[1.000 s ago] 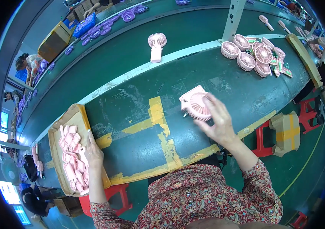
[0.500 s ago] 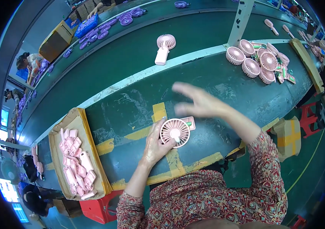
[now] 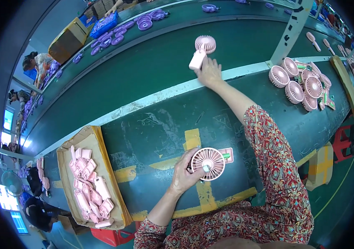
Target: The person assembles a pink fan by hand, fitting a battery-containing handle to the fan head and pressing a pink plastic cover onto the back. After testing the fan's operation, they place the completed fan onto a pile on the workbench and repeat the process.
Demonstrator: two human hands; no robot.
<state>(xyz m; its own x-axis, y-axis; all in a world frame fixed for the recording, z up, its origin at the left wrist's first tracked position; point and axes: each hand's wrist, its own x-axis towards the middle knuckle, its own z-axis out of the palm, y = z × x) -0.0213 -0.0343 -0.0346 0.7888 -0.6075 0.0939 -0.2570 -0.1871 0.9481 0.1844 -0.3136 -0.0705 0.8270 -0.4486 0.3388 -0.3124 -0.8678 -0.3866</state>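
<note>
My left hand (image 3: 185, 172) is closed round the pink fan head (image 3: 214, 159), its thumb over the round grille. From the fan head's right side sticks out an open pink handle shell with a green part (image 3: 226, 156) inside, low over the table. Stretched far forward, my right hand (image 3: 210, 74) has its fingers spread at the lower end of a pink handheld fan (image 3: 198, 59) lying on the green conveyor belt. Its fingertips touch the fan's pale handle; I cannot see a grip on it.
A cardboard tray (image 3: 109, 166) of pink handle shells (image 3: 89, 182) stands at the left. At the right lies a pile of pink fan heads (image 3: 295, 91) beside a cardboard strip (image 3: 345, 87). A white metal post (image 3: 291, 35) rises at the belt's edge. Purple fan parts (image 3: 145, 23) line the far side.
My right hand has moved from above the table forward to the fan on the belt. My left hand still holds the fan head. The whole view has shifted a little.
</note>
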